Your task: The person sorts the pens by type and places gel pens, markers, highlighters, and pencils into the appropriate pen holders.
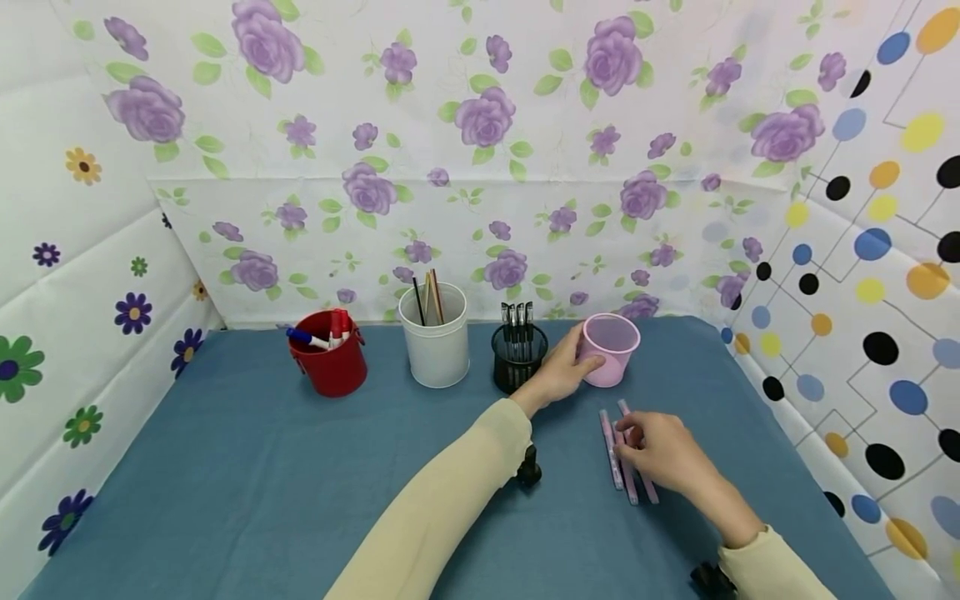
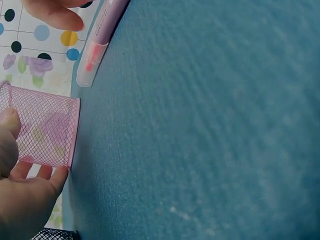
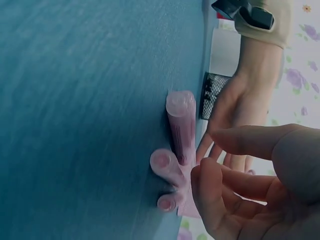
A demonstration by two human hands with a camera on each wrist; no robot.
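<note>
My left hand (image 1: 558, 364) holds a pink mesh pen cup (image 1: 611, 367), standing upright at the back right of the table. In the left wrist view, the thumb lies on one side of the pink cup and the fingertips touch its other side near the base. Three slim pink pens (image 1: 611, 450) with clear caps lie side by side in front of it. Just over those pens hovers my right hand (image 1: 663, 450), fingers loosely bent. In the right wrist view its thumb and fingers stand apart with nothing between them, and the pens (image 3: 182, 122) are beyond.
Left of the pink cup stands a black mesh cup (image 1: 517, 375) of black pens. Further left are a white bin (image 1: 438, 358) with several thin sticks and a red bucket (image 1: 333, 375) with markers. Blue cloth (image 1: 300, 492) covers the table; patterned sheets (image 1: 480, 208) enclose it.
</note>
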